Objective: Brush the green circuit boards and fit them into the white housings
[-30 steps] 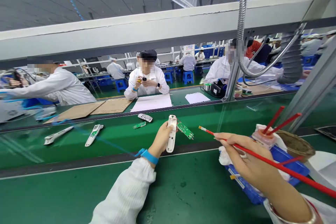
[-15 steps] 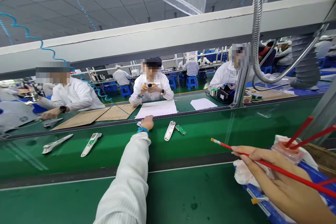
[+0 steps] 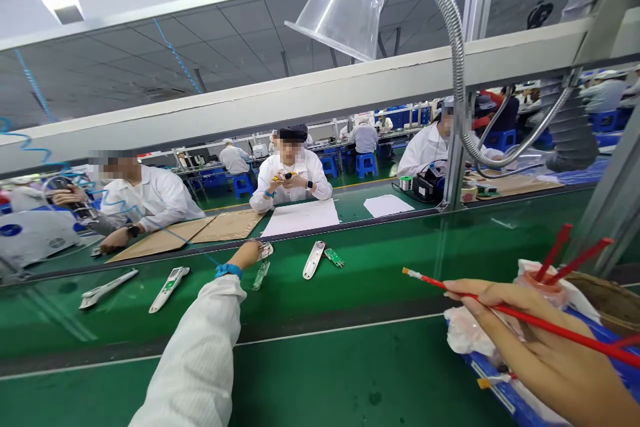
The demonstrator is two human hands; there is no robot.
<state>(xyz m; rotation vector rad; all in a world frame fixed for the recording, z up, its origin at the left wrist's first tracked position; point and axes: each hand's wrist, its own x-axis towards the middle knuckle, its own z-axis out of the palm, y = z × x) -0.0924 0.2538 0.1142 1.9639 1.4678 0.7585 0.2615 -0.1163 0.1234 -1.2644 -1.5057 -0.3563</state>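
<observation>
My left hand (image 3: pixel 246 255) reaches far across the green belt, its fingers closed on the end of a white plastic housing (image 3: pixel 267 251). A green circuit board (image 3: pixel 261 275) is just below it, blurred; whether the two are joined I cannot tell. To the right of that hand lie another white housing (image 3: pixel 314 260) and a loose circuit board (image 3: pixel 335 257), side by side. In my right hand (image 3: pixel 540 340) is a thin red-handled brush (image 3: pixel 435 281), held like a pen, its bristle tip pointing left over the belt.
Further left on the belt (image 3: pixel 380 293) lie a white housing with a board (image 3: pixel 170 289) and a slim white piece (image 3: pixel 107 289). Red-handled brushes stand in a pink jar (image 3: pixel 545 283) by a blue tray (image 3: pixel 493 390). A co-worker (image 3: pixel 289 173) sits opposite; a clear hood (image 3: pixel 345 7) hangs above.
My left hand has come back from the far edge toward the left, bringing the white housing and a board into view. The camera has tilted slightly up; my right hand keeps its grip on the brush.
</observation>
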